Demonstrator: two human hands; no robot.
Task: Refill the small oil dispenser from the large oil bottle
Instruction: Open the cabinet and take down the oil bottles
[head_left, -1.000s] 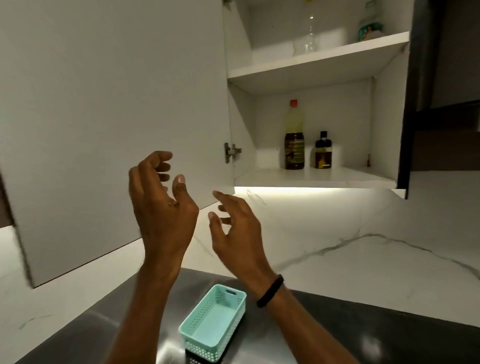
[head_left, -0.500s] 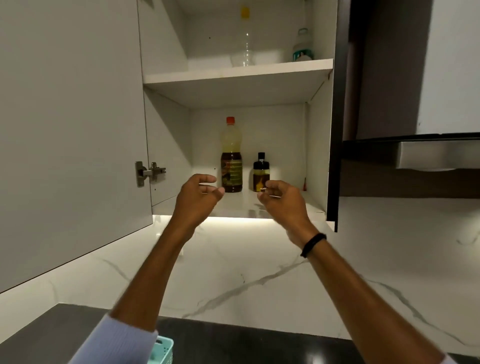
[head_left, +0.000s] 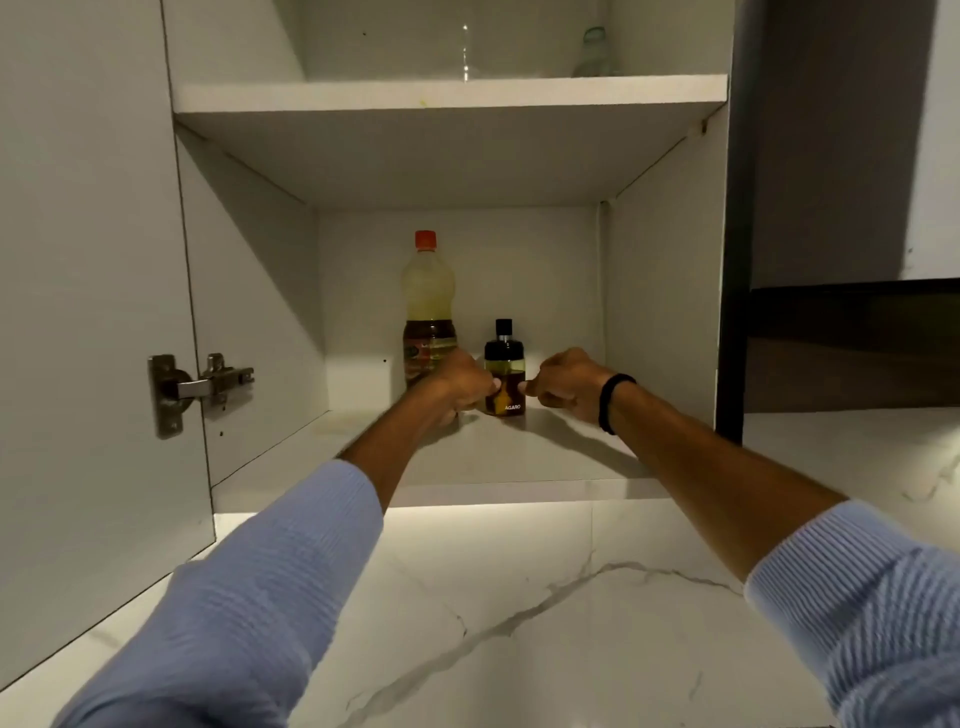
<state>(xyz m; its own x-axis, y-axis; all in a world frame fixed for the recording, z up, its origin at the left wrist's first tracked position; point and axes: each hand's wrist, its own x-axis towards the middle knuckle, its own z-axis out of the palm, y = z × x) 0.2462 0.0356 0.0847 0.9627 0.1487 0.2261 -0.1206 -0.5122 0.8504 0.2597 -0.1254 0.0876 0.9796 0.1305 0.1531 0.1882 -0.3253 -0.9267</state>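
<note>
The large oil bottle (head_left: 429, 301), with an orange cap and pale yellow oil above a dark label, stands at the back of the lower cupboard shelf (head_left: 519, 467). Just right of it is the small oil dispenser (head_left: 505, 374), dark glass with a black cap. My left hand (head_left: 457, 387) covers the large bottle's base with fingers curled, its thumb against the dispenser's left side. My right hand (head_left: 563, 387), also curled, sits right of the dispenser with a fingertip at its side. Whether either hand grips anything is hidden.
The open cupboard door (head_left: 88, 312) with its metal hinge (head_left: 197, 387) hangs at the left. An upper shelf (head_left: 447, 96) carries clear glassware. A dark cabinet (head_left: 841, 338) adjoins on the right. White marble wall (head_left: 519, 623) lies below the cupboard.
Both hands have reached up from above the counter into the lower shelf and now flank the dispenser. The view has moved closer to the cupboard, and the teal basket has dropped out of sight.
</note>
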